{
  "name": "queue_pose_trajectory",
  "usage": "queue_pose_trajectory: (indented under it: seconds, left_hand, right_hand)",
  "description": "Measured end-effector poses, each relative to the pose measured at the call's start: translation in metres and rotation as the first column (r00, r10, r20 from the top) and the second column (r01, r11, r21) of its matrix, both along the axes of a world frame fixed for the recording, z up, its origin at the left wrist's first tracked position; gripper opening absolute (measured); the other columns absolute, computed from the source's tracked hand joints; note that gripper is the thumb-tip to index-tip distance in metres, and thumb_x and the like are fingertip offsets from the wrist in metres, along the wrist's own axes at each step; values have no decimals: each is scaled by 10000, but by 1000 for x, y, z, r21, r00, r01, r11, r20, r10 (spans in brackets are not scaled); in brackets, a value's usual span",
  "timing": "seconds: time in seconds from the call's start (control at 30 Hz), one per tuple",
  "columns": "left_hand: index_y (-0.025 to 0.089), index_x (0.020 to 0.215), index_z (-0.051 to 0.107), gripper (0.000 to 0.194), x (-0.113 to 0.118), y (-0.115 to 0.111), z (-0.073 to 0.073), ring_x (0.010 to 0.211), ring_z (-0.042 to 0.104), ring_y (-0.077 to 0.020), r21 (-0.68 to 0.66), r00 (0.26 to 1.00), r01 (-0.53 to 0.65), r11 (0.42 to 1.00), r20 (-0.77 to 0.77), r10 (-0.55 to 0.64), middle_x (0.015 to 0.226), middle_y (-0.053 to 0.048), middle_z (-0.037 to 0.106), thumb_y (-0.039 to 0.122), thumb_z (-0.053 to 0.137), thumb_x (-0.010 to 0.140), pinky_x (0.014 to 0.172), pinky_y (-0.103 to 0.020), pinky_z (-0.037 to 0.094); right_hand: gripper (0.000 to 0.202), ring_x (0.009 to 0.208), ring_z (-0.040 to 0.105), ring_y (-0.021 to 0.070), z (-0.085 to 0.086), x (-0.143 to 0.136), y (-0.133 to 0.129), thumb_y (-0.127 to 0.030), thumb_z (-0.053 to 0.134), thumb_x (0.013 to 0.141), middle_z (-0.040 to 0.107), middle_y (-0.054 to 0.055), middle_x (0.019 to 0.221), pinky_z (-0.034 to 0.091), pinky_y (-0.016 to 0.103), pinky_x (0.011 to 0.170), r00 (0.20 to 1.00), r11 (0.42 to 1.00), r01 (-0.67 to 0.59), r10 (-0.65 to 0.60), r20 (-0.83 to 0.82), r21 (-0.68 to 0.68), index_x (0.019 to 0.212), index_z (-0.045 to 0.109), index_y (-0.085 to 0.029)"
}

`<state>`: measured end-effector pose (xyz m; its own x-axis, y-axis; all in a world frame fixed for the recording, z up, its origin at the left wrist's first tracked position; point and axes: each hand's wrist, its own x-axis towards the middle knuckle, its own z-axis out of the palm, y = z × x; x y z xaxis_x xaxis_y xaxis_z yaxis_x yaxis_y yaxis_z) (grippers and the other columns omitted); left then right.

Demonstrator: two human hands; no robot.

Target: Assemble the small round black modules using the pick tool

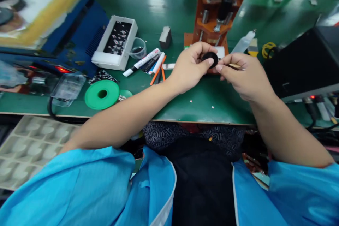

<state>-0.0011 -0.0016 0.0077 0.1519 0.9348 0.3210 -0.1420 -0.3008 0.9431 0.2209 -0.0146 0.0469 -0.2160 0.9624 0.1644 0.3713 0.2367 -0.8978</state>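
Pinched in my left hand (pixel 186 69) is a small round black part (pixel 211 58), tilted toward me. My right hand (pixel 247 77) is closed around a slim tan-and-dark tool (pixel 236 66), its fingertips almost at the part's right edge. Whether the tool is tweezers or something else I cannot make out, and its tip is hidden. Both hands are above the green bench (pixel 182 107), in front of an orange-brown hand press (pixel 212 28). Two tiny pale pieces lie on the bench below the hands.
Left of my hands are markers (pixel 144 61), a clear cup (pixel 138 47), a white box of small parts (pixel 113 42) and a green spool (pixel 102 94). A blue machine (pixel 71 49) stands farther left. On the right are a clear bottle (pixel 243 42) and a black box (pixel 302 63).
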Motion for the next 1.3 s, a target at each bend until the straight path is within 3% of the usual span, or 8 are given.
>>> queue_pose_trajectory:
  seconds: [0.1,0.27,0.4,0.53,0.7,0.83,1.03,1.3]
  left_hand:
    - [226,1218,832,113,-1,9,-10,1240,895,-236,149,1000,-32,988,5,31,1236,-47,907,148,870,1147,1179,-387,747]
    - [241,1316,834,188,-5,17,-26,1154,885,-226,308,990,-96,947,-73,124,1263,-45,923,158,799,1151,1048,-350,719]
    - [249,1372,849,190,-8,12,-31,1275,888,-254,420,973,-89,903,-159,170,1351,-66,933,244,778,1196,1144,-390,706]
    - [265,1400,851,195,-9,5,-31,1286,898,-245,468,972,-84,880,-156,176,1394,-80,928,275,792,1214,1123,-378,721]
    - [261,1262,828,137,-8,0,-29,994,863,-192,398,962,-146,906,-155,223,1158,-38,901,269,825,1125,897,-312,700]
    - [257,1037,753,114,-10,-4,-24,721,701,-156,242,936,-197,950,-242,256,877,17,786,292,860,1022,670,-268,555]
    - [262,910,735,121,-8,-12,-11,646,617,-148,261,882,-253,932,-334,333,765,33,741,305,845,932,620,-273,435]
    - [278,887,666,218,-2,-14,-10,646,650,-162,154,900,-297,942,-285,330,771,37,747,294,883,888,601,-286,492]
  right_hand:
    - [128,721,617,217,9,-4,16,-301,906,987,735,-4,754,469,408,759,998,999,-31,29,61,41,881,836,-281]
    - [106,864,707,286,6,-11,27,-384,845,912,813,32,858,501,456,843,990,987,-28,5,139,160,854,805,-305]
    - [122,884,732,309,-2,-10,22,-414,782,914,826,55,909,547,478,865,992,980,-35,11,127,195,859,778,-305]
    - [94,807,678,265,-4,-7,19,-367,759,923,772,32,843,524,423,797,987,964,-98,63,145,246,868,758,-291]
    - [38,789,618,234,-10,-9,22,-312,718,906,737,13,828,447,386,764,986,949,-138,104,131,285,890,725,-278]
    - [63,795,576,227,-15,-14,25,-279,712,912,672,-3,803,443,386,792,988,952,-139,113,109,273,869,667,-286]
    - [257,841,556,239,-14,-21,27,-176,777,880,634,-17,827,421,405,836,988,977,-129,112,108,171,819,564,-304]
    - [315,817,504,221,-11,-25,23,-100,790,910,609,-33,813,371,398,781,997,994,-62,58,51,88,809,568,-300]
